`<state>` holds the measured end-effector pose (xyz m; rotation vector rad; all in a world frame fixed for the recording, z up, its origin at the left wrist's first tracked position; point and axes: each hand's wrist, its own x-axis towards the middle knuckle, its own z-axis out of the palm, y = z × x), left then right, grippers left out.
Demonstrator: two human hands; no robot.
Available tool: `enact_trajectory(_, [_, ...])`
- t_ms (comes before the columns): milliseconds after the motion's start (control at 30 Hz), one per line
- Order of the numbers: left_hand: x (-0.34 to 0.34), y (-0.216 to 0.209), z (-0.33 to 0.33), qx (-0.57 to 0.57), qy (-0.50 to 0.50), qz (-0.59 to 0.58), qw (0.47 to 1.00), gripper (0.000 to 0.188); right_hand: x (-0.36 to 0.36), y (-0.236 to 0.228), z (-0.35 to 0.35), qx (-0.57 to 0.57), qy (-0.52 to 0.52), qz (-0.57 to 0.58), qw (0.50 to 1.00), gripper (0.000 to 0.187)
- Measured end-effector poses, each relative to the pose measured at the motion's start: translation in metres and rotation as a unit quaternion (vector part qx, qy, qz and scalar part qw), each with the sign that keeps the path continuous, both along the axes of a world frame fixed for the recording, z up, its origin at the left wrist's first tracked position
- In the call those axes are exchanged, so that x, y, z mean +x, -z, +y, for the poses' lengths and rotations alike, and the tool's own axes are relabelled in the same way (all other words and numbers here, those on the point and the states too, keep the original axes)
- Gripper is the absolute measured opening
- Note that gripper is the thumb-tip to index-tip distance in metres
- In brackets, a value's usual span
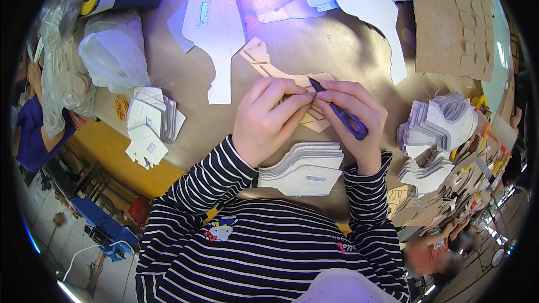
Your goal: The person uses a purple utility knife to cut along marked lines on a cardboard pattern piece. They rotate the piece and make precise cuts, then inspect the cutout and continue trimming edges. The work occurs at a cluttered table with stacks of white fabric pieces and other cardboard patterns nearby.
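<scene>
My right hand (353, 109) is closed round dark blue thread snips (355, 127), their pointed tip showing by the fingertips. My left hand (269, 115) is closed in a pinch, its fingertips almost meeting those of the right; what it pinches is too small to make out. Under both hands lies a tan template (261, 62) with narrow slots, partly covered by the fingers. Between my forearms, close to my body, sits a stack of white cut pieces (303, 171) with a small label on the top one.
White shaped panels (216, 39) lie beyond my hands on the brown table (174, 70). Stacked white pieces (149, 120) stand at left, near a plastic bag (115, 50). More stacks (435, 123) are at right, below a tan board (449, 28). Other people are nearby on both sides.
</scene>
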<state>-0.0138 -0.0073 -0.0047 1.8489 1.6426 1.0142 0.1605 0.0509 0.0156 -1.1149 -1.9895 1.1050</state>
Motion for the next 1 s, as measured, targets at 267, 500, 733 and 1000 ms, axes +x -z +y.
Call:
enact_trajectory(267, [-0.001, -0.001, 0.0016, 0.011, 0.005, 0.022, 1.0, 0.019, 0.0002, 0.0013, 0.0002, -0.003, -0.011, 0.006, 1.0, 0.017])
enact_trajectory(500, [0.0003, -0.0031, 0.0018, 0.008, 0.0, 0.029, 1.0, 0.017, -0.001, -0.0001, 0.0, -0.008, -0.002, 0.009, 1.0, 0.015])
enact_trajectory(733, [0.0013, -0.0036, 0.0023, 0.008, -0.005, 0.028, 1.0, 0.016, -0.0008, 0.0015, -0.0003, 0.01, 0.0, 0.012, 1.0, 0.013])
enact_trajectory(1000, [0.0014, -0.0027, 0.0021, 0.011, -0.011, 0.024, 1.0, 0.015, 0.0016, 0.0036, -0.0031, 0.025, 0.006, 0.016, 1.0, 0.013])
